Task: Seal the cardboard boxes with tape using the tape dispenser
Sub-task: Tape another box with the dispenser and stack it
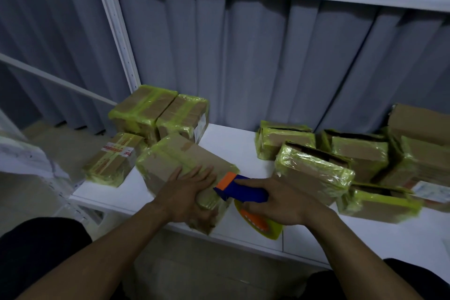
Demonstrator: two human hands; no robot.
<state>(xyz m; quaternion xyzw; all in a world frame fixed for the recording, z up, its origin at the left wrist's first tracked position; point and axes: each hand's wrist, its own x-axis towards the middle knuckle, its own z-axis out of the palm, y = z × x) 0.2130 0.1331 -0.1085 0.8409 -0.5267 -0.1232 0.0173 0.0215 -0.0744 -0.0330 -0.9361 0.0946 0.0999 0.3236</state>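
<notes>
- I'm seeing the right hand (280, 204) gripping the tape dispenser (241, 190), nose touching the box (170, 153) at its right end.
- The left hand (187, 192) is pressing flat on the box, fingers straight.
- The box is lying on the shelf (233, 143), long axis running far-left from the dispenser.

**Where things sit on the shelf**

Near the front edge of the shelf (231, 146), left of its middle, we find one cardboard box (170, 156) lying askew, its near corner jutting past that edge. The left hand (187, 192) rests on top of it. Just right of it, touching its near right side, is the tape dispenser (243, 191), held in the right hand (282, 204). Its tape roll (265, 226) hangs over the front edge.

Behind the box, in the back left corner, the left rear box (143, 109) and the right rear box (185, 115) stand side by side. The side box (114, 158) sits at the left edge in front of them.

Well apart, toward the right edge, we see a cluster of boxes (314, 173), some leaning on others. A curtain (267, 61) hangs behind the shelf.
</notes>
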